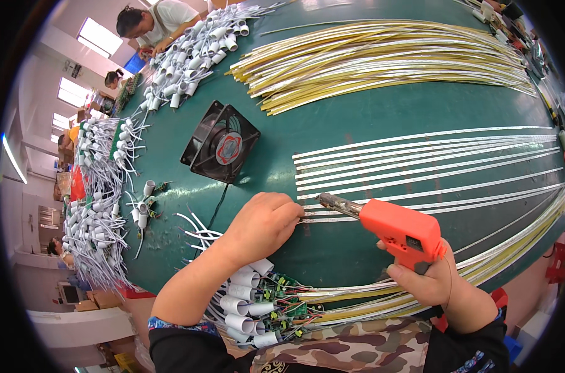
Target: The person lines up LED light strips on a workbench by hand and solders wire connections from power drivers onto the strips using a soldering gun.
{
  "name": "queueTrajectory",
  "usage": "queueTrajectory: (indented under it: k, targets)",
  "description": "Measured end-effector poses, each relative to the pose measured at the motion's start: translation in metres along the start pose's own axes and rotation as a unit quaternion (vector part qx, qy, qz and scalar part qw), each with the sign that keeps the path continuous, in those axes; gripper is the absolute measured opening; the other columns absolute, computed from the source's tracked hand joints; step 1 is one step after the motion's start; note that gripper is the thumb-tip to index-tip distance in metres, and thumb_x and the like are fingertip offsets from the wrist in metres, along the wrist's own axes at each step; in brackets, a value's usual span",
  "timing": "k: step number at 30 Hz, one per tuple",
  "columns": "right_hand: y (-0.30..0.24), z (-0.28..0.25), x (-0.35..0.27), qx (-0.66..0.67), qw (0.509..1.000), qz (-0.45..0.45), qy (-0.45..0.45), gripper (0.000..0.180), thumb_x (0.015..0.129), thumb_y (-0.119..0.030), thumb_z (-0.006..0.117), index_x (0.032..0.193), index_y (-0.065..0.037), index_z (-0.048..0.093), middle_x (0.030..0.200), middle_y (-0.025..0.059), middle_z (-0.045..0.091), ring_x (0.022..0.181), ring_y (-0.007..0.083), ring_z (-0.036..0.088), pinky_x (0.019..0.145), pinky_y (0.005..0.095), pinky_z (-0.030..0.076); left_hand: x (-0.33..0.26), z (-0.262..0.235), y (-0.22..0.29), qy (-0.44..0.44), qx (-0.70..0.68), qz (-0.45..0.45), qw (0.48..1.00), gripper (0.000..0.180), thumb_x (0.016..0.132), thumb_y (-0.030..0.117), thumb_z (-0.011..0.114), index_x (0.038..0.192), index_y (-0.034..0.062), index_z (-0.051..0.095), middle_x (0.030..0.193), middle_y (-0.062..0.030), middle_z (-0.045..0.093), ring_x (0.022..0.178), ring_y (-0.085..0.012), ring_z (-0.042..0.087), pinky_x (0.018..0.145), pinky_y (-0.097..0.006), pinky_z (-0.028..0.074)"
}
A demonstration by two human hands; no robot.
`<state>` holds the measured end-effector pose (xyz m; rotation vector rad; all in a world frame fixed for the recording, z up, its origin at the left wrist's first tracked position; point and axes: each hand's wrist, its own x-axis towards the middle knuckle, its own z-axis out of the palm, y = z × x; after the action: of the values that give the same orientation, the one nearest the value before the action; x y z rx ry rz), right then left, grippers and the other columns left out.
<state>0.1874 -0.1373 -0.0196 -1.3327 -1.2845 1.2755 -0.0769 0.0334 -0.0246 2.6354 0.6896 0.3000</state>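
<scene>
**Two hands working at a strip end**

The left hand (262, 222) is curling its fingers over the white LED strip (419, 202), hiding the strip's end. The right hand (427, 276) is gripping an orange soldering gun (402, 231), its metal tip just beside those fingers.

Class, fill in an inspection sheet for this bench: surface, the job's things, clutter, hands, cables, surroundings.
Surface: green table, crowded.
Job's things: orange soldering gun, tip at the end of a white strip from the laid-out row.
Clutter: black fan; white tubes with small circuit boards at the near edge; more tubes at left.
Hands: left hand presses the strip end; right hand grips the gun.
Cables: yellow strips bundled at the far side; fan lead.
Surroundings: other people working at the far left.
</scene>
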Motion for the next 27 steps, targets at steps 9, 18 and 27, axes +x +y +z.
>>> queueTrajectory:
  k: [9, 18, 27]
  targets:
    - [0.004, 0.004, 0.000, -0.029, 0.999, -0.010, -0.013, 0.047, 0.078, -0.014, 0.071, 0.120, -0.001, 0.055, 0.100, 0.0128, 0.061, 0.083, 0.0269, 0.061, 0.076, 0.0338, 0.048, -0.006, 0.007, -0.003, 0.017, 0.046, 0.030, 0.998, 0.018, 0.071, 0.002, 0.067, 0.088, 0.0065, 0.063, 0.081, -0.0067, 0.060, 0.076, -0.0274, 0.059, 0.068, -0.039, 0.045]
    - [0.003, 0.008, 0.003, -0.070, 0.996, -0.037, -0.034, 0.045, 0.078, -0.013, 0.072, 0.118, 0.000, 0.056, 0.092, 0.0115, 0.063, 0.074, 0.0239, 0.063, 0.069, 0.0315, 0.050, -0.006, 0.010, -0.003, 0.014, 0.064, 0.042, 0.997, 0.016, 0.071, 0.002, 0.067, 0.085, 0.0063, 0.063, 0.080, -0.0059, 0.059, 0.076, -0.0263, 0.059, 0.069, -0.038, 0.044]
    - [0.007, 0.012, 0.003, -0.080, 0.994, -0.071, -0.026, 0.050, 0.078, -0.013, 0.072, 0.120, 0.003, 0.051, 0.086, 0.0090, 0.066, 0.070, 0.0221, 0.064, 0.066, 0.0322, 0.051, -0.005, 0.010, -0.001, 0.017, 0.071, 0.044, 0.996, 0.015, 0.070, 0.001, 0.067, 0.084, 0.0052, 0.063, 0.080, -0.0067, 0.059, 0.077, -0.0271, 0.059, 0.070, -0.038, 0.045]
